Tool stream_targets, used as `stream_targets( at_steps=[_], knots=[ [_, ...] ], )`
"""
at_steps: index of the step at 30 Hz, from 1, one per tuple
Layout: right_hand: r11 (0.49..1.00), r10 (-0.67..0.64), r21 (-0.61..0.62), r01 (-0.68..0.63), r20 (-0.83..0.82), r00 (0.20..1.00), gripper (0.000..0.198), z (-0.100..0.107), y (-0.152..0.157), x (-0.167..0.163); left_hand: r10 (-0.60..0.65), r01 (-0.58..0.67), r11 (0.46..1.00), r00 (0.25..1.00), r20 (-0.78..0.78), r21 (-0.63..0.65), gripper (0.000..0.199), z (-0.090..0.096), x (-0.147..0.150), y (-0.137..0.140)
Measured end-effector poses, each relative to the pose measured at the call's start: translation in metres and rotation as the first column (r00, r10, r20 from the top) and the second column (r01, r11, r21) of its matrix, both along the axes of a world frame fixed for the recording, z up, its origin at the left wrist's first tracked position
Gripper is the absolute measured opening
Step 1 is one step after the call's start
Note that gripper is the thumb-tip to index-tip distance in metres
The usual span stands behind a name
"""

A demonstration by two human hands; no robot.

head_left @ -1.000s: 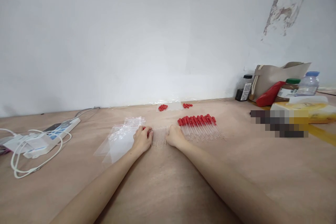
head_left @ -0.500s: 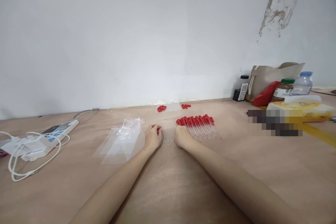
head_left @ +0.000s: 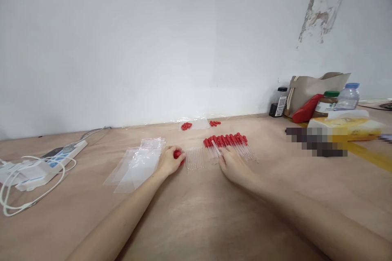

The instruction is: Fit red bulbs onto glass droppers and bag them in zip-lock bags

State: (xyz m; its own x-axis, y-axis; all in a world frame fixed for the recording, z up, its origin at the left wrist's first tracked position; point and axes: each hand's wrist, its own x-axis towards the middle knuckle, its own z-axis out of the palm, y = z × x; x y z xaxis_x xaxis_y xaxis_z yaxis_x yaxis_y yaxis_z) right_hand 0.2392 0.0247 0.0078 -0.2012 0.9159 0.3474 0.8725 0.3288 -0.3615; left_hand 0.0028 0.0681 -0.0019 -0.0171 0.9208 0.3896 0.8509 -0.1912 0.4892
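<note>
My left hand (head_left: 170,160) is curled around several red rubber bulbs (head_left: 177,154), which show between thumb and fingers. Just right of it, a row of bare glass dropper tubes (head_left: 194,158) lies side by side on the table. My right hand (head_left: 234,164) pinches a glass dropper tube (head_left: 216,147), tilted with its upper end towards the far left. Behind and beside that hand lie droppers (head_left: 232,139) in a row, red bulbs at the far end and clear stems pointing towards me. Part of this row is covered by my right hand.
Clear zip bags (head_left: 139,163) lie overlapping left of my left hand. Farther left are a power strip (head_left: 58,163) and white cables. More red bulbs (head_left: 186,126) rest near the wall. At right stand bottles, a grey bag (head_left: 309,91) and a yellow tissue pack (head_left: 346,126).
My right hand has moved right from the bare tubes and now holds a tube up. My left hand has shifted slightly left with the bulbs. The camera view has turned a little.
</note>
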Motion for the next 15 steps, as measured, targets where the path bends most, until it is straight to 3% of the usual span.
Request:
stream_targets(
  at_steps=[7, 15],
  knots=[
    [0.991, 0.064, 0.123, -0.053, -0.082, 0.995, 0.029, -0.029, -0.013, 0.029, 0.008, -0.012, 0.999, 0.995, 0.097, 0.043, 0.016, -0.004, -0.006, -0.011],
    [0.993, 0.03, 0.114, -0.011, -0.16, 0.987, 0.02, -0.024, -0.014, 0.033, 0.03, -0.071, 0.985, 0.967, 0.255, 0.155, 0.018, 0.011, -0.001, -0.018]
  ],
)
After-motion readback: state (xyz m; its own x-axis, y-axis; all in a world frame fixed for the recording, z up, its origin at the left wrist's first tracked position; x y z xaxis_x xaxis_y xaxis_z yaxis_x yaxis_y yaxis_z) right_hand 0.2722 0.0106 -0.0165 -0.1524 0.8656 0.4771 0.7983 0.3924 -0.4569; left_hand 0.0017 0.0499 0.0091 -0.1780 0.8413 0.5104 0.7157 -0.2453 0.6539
